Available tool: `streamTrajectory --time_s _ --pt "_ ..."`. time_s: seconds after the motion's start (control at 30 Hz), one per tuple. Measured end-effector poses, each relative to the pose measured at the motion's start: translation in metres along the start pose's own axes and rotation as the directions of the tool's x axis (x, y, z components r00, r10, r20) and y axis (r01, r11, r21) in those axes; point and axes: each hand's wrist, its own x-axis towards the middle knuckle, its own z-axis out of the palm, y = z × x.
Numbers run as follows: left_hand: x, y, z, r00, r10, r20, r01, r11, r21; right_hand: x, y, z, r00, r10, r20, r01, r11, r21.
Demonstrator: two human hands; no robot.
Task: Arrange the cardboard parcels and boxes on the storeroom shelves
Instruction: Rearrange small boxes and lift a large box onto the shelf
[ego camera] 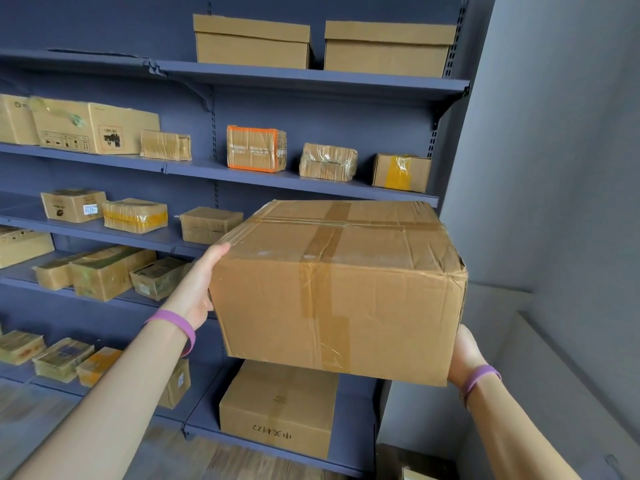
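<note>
1. In front of the blue shelves (207, 167), right bay: large cardboard box (339, 289) held up between both hands, above a marked box (277, 410) on the bottom shelf.
2. Long axis runs left to right; taped top up, broad face toward the camera, right end slightly lower.
3. Left hand (199, 285): palm flat on the left end, thumb straight.
4. Right hand (464, 355): at the lower right corner; fingers hidden, grip cannot be told.

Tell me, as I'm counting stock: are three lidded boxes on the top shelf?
No, only two lidded boxes stand on the top shelf, side by side.
</note>
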Motion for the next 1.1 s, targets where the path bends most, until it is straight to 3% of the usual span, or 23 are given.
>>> streamTrajectory --time_s 0.07,0.13,0.33,0.47,0.57,0.8,1.1 --pt "0.0 -0.006 -0.005 0.999 0.027 0.04 -0.027 1.0 0.007 0.002 -0.004 0.002 0.999 0.014 0.03 -0.012 0.999 -0.044" --pt "-0.002 -0.011 -0.007 0.996 0.047 0.071 -0.046 0.999 -0.015 0.0 -0.007 0.002 0.996 -0.071 0.046 0.079 0.979 -0.187" --pt "0.001 -0.028 -0.02 0.994 0.055 0.097 -0.046 0.995 -0.092 -0.001 -0.014 0.0 0.929 -0.346 0.132 0.365 0.795 -0.485" --pt "0.001 -0.039 -0.028 0.993 0.065 0.094 -0.054 0.992 -0.114 -0.003 -0.025 -0.002 0.894 -0.388 0.224 0.447 0.797 -0.406" --pt "-0.003 -0.046 -0.03 0.993 0.056 0.107 -0.043 0.992 -0.116 -0.002 -0.033 -0.004 0.938 -0.312 0.149 0.342 0.896 -0.283" --pt "-0.007 -0.057 -0.031 0.984 0.023 0.175 -0.014 0.999 -0.05 0.013 -0.043 -0.002 0.949 -0.248 0.193 0.3 0.898 -0.323" --pt "-0.01 -0.041 -0.025 0.971 -0.012 0.238 0.003 0.999 0.036 0.019 -0.032 -0.025 0.869 -0.224 0.441 0.335 0.922 -0.193"
